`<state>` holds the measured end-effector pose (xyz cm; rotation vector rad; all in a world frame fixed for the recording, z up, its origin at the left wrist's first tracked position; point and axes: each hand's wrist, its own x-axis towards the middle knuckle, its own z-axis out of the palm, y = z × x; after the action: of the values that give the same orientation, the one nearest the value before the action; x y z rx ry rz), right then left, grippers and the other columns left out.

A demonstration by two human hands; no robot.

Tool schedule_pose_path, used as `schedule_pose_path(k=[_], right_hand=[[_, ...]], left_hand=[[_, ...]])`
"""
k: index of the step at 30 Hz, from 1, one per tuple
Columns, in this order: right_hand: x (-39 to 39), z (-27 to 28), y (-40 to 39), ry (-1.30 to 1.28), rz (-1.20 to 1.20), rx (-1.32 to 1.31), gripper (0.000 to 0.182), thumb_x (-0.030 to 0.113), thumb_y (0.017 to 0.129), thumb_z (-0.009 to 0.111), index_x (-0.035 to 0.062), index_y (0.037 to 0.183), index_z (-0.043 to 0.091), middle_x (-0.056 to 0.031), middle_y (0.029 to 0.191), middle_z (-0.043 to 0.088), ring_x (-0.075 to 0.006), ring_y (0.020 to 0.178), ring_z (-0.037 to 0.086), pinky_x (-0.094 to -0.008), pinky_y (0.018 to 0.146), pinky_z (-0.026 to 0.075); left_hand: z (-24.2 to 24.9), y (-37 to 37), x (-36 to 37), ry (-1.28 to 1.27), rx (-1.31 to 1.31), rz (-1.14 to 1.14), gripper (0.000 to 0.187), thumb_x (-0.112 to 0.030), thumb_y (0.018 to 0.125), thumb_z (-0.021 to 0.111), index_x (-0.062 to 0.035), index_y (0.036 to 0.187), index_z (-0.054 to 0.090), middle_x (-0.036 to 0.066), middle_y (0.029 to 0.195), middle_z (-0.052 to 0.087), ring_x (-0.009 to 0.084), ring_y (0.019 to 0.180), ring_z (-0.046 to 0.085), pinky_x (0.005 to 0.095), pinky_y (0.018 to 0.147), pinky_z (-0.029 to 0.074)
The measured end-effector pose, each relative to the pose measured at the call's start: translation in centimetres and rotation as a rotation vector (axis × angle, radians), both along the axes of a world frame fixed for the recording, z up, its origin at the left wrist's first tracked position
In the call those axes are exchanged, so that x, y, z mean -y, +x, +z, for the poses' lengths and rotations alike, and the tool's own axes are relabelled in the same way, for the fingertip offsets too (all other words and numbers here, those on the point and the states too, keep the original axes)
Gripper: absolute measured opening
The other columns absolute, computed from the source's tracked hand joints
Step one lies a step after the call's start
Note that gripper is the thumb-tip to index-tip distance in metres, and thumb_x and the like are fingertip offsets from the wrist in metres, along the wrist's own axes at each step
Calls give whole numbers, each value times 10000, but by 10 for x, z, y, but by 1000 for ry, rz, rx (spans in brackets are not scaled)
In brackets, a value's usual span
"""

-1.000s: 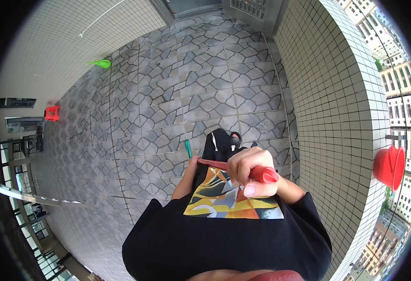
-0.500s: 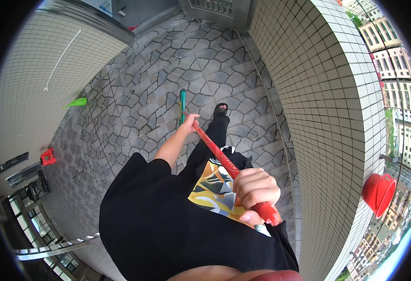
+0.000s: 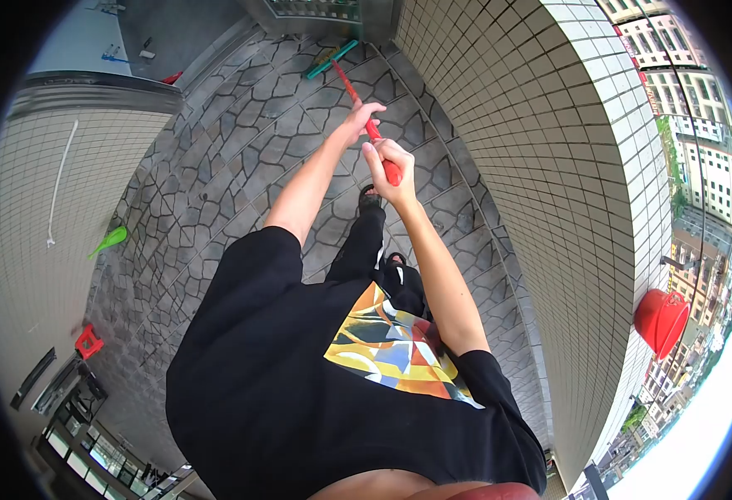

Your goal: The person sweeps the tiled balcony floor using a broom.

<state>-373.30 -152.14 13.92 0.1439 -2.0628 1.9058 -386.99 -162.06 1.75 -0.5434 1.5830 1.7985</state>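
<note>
A floor squeegee with a red handle and a narrow green head reaches forward from me, its head on the stone-patterned floor near the far doorway. My left hand is around the handle partway down, some fingers loosely stretched across it. Closer to me, my right hand wraps the end of the handle, with the thumb along the top. Both arms are extended forward. My sandalled feet stand below the hands, one ahead of the other.
A tiled parapet runs along the right, with a red bucket at its outer side. By the left tiled wall are a bright green object and a red stool. A metal door stands ahead.
The squeegee has been pushed forward, its head now farther away and turned to a slant. My right hand has moved from near my chest to just behind my left hand; both arms reach out.
</note>
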Motion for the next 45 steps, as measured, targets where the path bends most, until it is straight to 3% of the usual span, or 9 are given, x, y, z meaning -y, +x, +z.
schedule_pose_path(k=[5,7,9,16,19,23,25,38,45], right_hand=[[-15,0,36,184,-168,39,305,20,858,673,-10,617,490,-108,584,503,-249,525,493,-338,577,419],[-31,29,75,134,-205,21,297,15,861,665,-11,617,497,-104,578,500,-245,519,488,-330,576,416],[-49,68,121,197,-197,106,330,43,910,643,-26,628,486,-69,599,505,-151,548,452,-296,553,372],[-97,151,296,371,-111,265,300,-22,808,645,-14,591,439,-68,557,441,-189,521,422,-318,526,344],[-92,178,334,397,-14,224,338,-31,769,662,9,567,394,-74,521,400,-239,503,418,-340,516,341],[-65,205,371,277,52,17,397,2,722,726,63,537,380,-55,490,395,-234,426,404,-354,456,312],[-51,217,381,307,115,-58,395,87,758,733,76,521,417,-69,458,416,-263,428,457,-363,459,351],[63,168,294,-122,34,-260,361,68,736,730,93,596,398,-24,541,385,-218,445,399,-329,462,318],[153,91,203,-199,-324,-11,337,37,858,608,-6,580,421,-77,514,419,-240,441,393,-341,467,327]], left_hand=[[-48,39,-36,22,63,-249,1026,-173,670,663,-191,1515,79,128,1100,520,280,895,579,538,799,476],[-5,75,-56,-131,124,-286,1100,-283,600,693,-249,1526,100,171,1373,441,362,1165,484,572,966,352],[-3,110,-75,-93,142,-443,1093,-320,593,697,-236,1526,135,155,1444,377,360,1198,431,556,941,364],[24,347,-159,142,229,-436,954,-248,636,670,-65,1478,260,67,876,590,211,818,558,486,861,398],[30,413,-163,483,321,-212,911,-97,682,618,9,1482,193,77,702,566,187,709,580,371,683,471],[92,449,-133,524,444,-212,917,23,672,606,-31,1486,187,79,904,551,206,778,601,360,640,524],[107,457,-110,548,515,-200,908,48,674,598,-108,1484,219,75,1044,500,214,833,598,341,649,528],[122,325,72,271,166,14,634,-8,730,586,-88,1328,391,52,1032,484,181,810,593,333,681,517],[24,203,162,60,142,-186,544,0,725,565,-64,1233,382,86,960,503,232,764,618,358,625,527]])
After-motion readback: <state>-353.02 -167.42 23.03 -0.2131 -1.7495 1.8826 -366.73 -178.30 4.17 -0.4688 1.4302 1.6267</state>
